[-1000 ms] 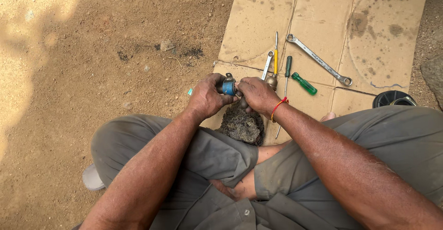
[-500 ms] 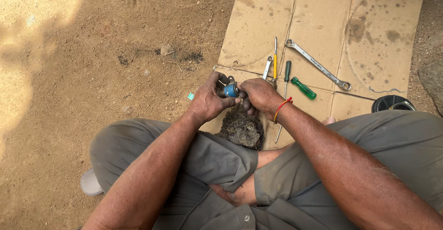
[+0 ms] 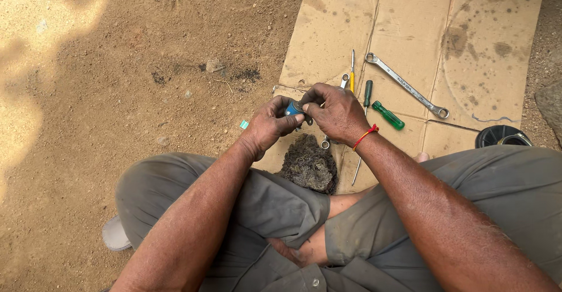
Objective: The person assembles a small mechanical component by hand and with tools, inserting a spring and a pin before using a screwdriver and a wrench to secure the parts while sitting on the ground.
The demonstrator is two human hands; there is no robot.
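Hands: left hand (image 3: 268, 125), right hand (image 3: 336, 113) both gripping small blue part (image 3: 292, 108); cardboard (image 3: 410, 28) beneath.

I log by colour. Small part (image 3: 293, 108) pinched between both my hands, centre frame: blue. Thread band (image 3: 365, 136) on my right wrist: red. Screwdriver (image 3: 388, 115) right of centre: translucent green handle. Second screwdriver (image 3: 367, 93): dark green handle. Third (image 3: 352, 81), upper centre: yellow handle. Ring spanner (image 3: 406, 85): plain silver. Cardboard sheet (image 3: 468, 46), upper right: tan, speckled with dark oily spots. Rag wad (image 3: 309, 166): grey-brown. Trousers (image 3: 266, 201): grey. Ground (image 3: 117, 93), left: reddish-brown dirt.
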